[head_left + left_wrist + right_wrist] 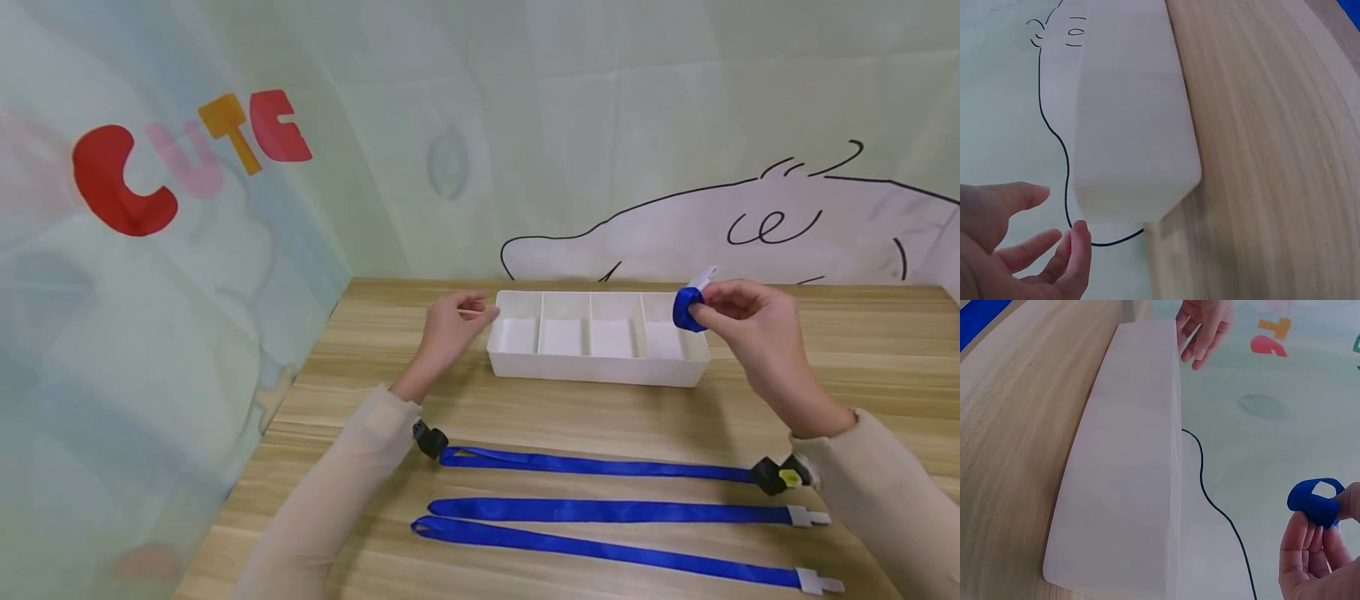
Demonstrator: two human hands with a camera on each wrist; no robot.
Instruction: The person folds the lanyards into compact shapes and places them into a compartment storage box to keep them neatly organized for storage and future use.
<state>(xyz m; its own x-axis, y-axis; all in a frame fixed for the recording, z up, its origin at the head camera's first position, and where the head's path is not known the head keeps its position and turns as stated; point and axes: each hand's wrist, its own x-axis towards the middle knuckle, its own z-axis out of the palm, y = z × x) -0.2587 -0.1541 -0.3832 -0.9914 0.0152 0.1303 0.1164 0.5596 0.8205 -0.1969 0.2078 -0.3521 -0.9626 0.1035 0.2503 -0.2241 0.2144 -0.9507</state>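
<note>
My right hand [765, 342] pinches a rolled-up blue lanyard [686, 311] between thumb and fingers, with its white clip [703, 277] sticking up. It is held above the right end of a white divided tray [592, 369]. In the right wrist view the coiled lanyard [1313, 503] shows as a loop with a hollow middle. At the tray's left end is my left hand [448, 329], its fingers loosely bent and nothing in them. The left wrist view shows these fingers [1079, 256] beside the tray's end wall [1132, 200].
Three blue lanyards lie stretched out across the wooden table [360, 367] in front of the tray: a far one [600, 465], a middle one [600, 510] and a near one [592, 546]. A printed cloth backdrop [525, 125] stands behind and to the left.
</note>
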